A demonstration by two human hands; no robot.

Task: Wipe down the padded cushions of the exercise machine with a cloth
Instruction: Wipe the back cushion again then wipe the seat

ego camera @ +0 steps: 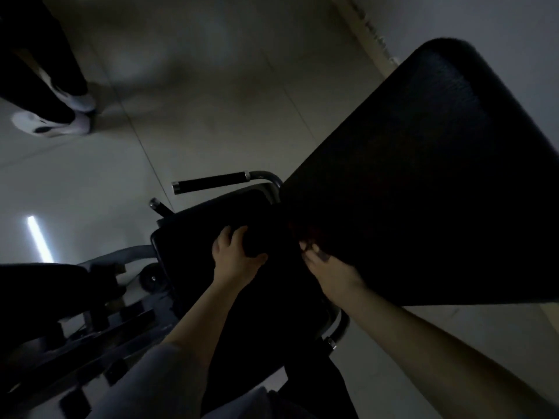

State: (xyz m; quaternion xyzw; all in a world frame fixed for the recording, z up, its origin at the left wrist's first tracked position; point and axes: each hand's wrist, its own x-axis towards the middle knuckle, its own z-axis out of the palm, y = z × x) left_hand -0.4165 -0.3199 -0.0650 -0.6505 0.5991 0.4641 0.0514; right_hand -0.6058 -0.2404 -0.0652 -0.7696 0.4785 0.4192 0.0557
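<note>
Tiled floor [211,95], pale grey, with thin joint lines running diagonally. Exercise machine frame [99,325] stands directly on it, left of and below the hands. Two white shoes [51,122] of a second person rest on the floor, well apart from the hands, far up and left. Bright light strip reflection [37,237] on the tiles left of the hands

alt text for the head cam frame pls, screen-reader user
Dim view down at two bare hands on a black exercise machine: the left hand grips a dark cloth on the seat pad, the right hand touches the large back pad. Another person's white shoes stand nearby.
</note>
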